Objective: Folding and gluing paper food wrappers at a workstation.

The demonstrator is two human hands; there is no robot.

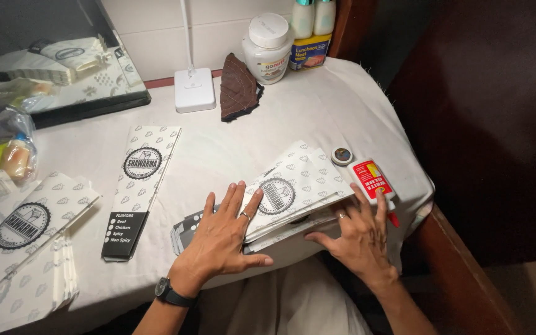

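Hands, left point(221, 232) and right point(358, 232), press flat on paper sleeves point(293, 186).

Single head view, worn camera, looking steeply down and forward over tabletop point(231, 149). Close range: left hand point(221, 239) and right hand point(358, 236) low in frame, forearms entering from bottom edge. Tiled wall point(156, 31) at top; tabletop's right edge and dark floor at right. No second view.

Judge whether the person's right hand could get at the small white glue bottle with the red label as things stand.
Probably yes. The right hand rests flat on the stack of printed paper sleeves, and the small white glue bottle with the red label lies just beyond its fingertips, with nothing between them.
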